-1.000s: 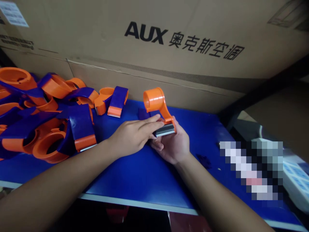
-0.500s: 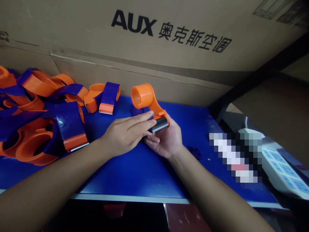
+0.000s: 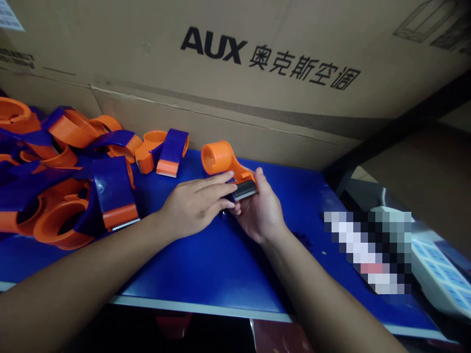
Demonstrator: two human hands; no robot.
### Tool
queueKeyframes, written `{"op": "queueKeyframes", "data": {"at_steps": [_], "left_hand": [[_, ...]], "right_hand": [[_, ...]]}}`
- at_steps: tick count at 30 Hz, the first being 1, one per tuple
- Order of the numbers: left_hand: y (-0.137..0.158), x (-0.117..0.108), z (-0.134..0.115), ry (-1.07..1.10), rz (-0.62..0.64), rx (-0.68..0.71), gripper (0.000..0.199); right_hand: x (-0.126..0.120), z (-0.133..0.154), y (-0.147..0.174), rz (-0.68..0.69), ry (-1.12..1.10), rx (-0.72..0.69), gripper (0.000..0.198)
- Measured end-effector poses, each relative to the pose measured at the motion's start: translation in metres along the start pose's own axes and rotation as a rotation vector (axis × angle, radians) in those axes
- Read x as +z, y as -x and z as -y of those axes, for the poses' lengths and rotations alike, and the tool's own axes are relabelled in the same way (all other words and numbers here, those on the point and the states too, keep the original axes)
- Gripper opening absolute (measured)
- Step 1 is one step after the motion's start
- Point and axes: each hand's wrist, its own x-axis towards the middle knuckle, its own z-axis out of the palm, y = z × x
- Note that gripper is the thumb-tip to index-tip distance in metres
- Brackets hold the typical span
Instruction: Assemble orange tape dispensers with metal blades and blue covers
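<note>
Between my two hands is a tape dispenser (image 3: 218, 158) with an orange hub and arm, a dark strip and a toothed metal blade. My right hand (image 3: 263, 208) cups its blade end from the right, thumb along the orange edge. From the left, my left hand (image 3: 195, 203) pinches a dark blue part at the blade end, its fingers pressed together. The palms and undersides are partly hidden, as is most of the blue part.
Several orange and blue tape dispensers (image 3: 117, 193) lie heaped on the left of the blue tabletop (image 3: 206, 274). A large cardboard box (image 3: 147, 59) stands along the back. On the right are a blurred-out item (image 3: 362, 252) and a white power strip (image 3: 437, 269).
My right hand has closed further round the dispenser, its thumb now raised beside the orange edge. The left hand stays on the blue part. The whole view has shifted slightly.
</note>
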Motion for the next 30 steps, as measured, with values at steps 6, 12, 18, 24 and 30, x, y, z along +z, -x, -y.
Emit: {"op": "queueKeyframes", "data": {"at_steps": [6,12,18,24,30], "left_hand": [[0.003,-0.001,0.001,0.051,0.074,0.047,0.027],[0.002,0.0,0.007,0.107,0.164,0.01,0.033],[-0.002,-0.002,0.009,0.138,0.176,0.018,0.029],[0.0,0.001,0.003,0.157,0.163,0.009,0.033],[-0.003,0.002,0.001,0.156,0.142,-0.018,0.027]], "right_hand": [[-0.002,-0.006,-0.001,0.043,0.069,0.03,0.036],[-0.004,-0.013,-0.005,0.0,0.195,-0.087,0.019],[-0.002,-0.02,-0.002,-0.085,0.348,-0.194,0.024],[-0.005,-0.026,-0.001,-0.095,0.291,-0.213,0.025],[-0.006,-0.017,-0.002,-0.015,0.215,-0.177,0.018]]}}
